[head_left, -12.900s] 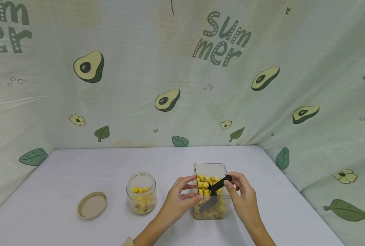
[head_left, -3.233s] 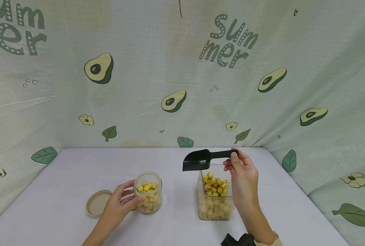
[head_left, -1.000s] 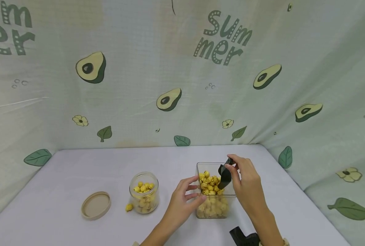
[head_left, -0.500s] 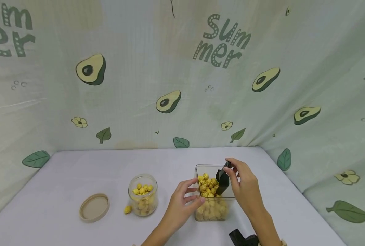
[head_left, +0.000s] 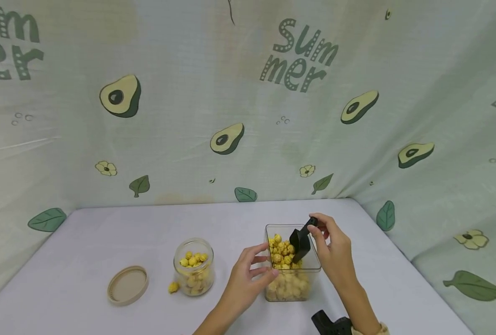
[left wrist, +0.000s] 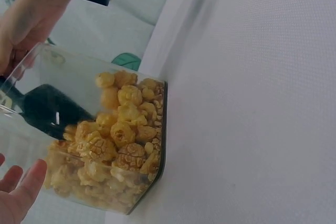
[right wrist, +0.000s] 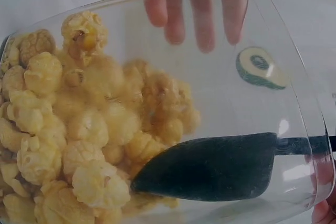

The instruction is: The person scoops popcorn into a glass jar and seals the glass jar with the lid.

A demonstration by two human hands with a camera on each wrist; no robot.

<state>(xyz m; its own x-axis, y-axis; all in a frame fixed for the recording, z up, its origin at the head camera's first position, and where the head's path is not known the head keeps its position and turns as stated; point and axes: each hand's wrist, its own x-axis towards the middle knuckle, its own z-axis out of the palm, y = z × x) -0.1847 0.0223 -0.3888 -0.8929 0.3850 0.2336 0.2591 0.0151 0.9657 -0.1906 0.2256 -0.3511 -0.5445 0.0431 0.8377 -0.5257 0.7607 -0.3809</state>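
A clear square container [head_left: 289,293] on the table holds yellow popcorn [head_left: 279,256]. My right hand [head_left: 335,251] pinches the handle of a black scoop [head_left: 300,243], whose blade slants down into the container, its tip at the popcorn in the right wrist view. My left hand [head_left: 248,279] rests its fairly straight fingers against the container's left wall; the right wrist view shows these fingers [right wrist: 203,19] flat on the plastic. In the left wrist view the blade [left wrist: 50,111] lies partly behind the clear wall.
Left of the container stands an open glass jar [head_left: 193,241] with popcorn in it. One stray piece of popcorn [head_left: 173,287] lies beside it. A round beige lid [head_left: 128,284] is farther left. Printed cloth [head_left: 168,93] hangs behind the table.
Since 3.2 s ago my left hand has gone from jar to container, and the scoop down into the container. Compared with 12.9 s ago, the jar holds more popcorn and a stray piece lies beside it.
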